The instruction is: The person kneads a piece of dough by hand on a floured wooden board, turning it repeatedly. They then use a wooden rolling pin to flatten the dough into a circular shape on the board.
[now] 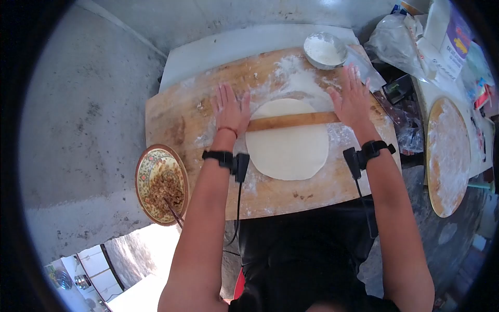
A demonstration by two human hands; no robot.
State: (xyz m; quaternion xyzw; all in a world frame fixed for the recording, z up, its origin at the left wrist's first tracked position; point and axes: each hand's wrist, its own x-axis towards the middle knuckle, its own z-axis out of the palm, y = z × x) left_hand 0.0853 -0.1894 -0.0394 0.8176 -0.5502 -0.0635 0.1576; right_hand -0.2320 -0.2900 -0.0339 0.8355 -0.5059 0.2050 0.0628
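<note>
A round sheet of dough (288,152) lies on a floured wooden board (210,179). Across its upper half runs a wooden rolling pin (290,121), tilted slightly up to the right. My left hand (230,107) lies flat at the pin's left end, palm down and fingers stretched forward. At the other end, my right hand (353,99) rests its palm on the pin with straight, spread fingers. Both palms hide the pin's ends, and neither hand's fingers curl around it. Loose flour (298,76) is scattered beyond the dough.
A glass bowl of flour (325,50) stands at the board's far right. On the left, a patterned bowl (146,183) holds crumbly brown filling (165,189) and chopsticks (174,213). A floured round board (448,160) stands at the right, near plastic bags (393,43) and a black box (397,89).
</note>
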